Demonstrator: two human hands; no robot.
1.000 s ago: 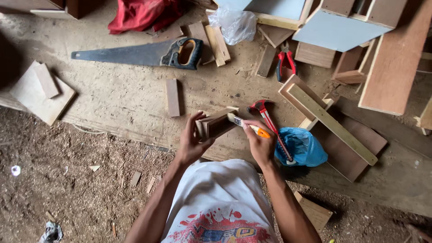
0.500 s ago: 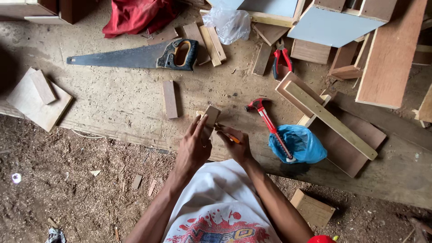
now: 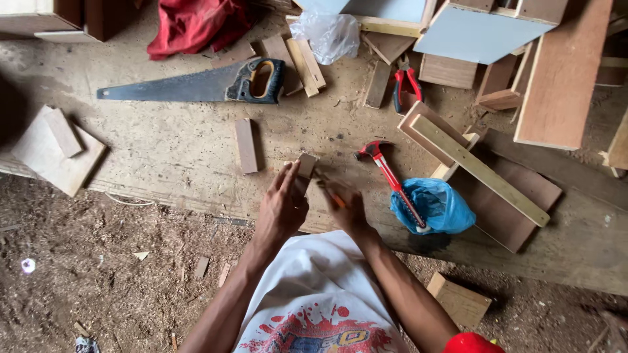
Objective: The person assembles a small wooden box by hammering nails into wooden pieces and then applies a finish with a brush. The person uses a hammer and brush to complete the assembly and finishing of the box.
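Sawdust-covered plywood board [image 3: 183, 150] on the ground. Left hand [image 3: 281, 206] lies flat, fingers open, pinning a small wood block [image 3: 305, 168]; right hand [image 3: 345, 208] grips an orange pencil [image 3: 333, 196] beside it. Looks like marking's underway; handsaw [image 3: 196, 84] and red hammer [image 3: 391, 176] lie untouched.

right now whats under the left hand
The left hand lies flat on a small wood block, which rests on the board. Only the block's far end shows; the rest is covered. The right hand holds an orange pencil beside it.
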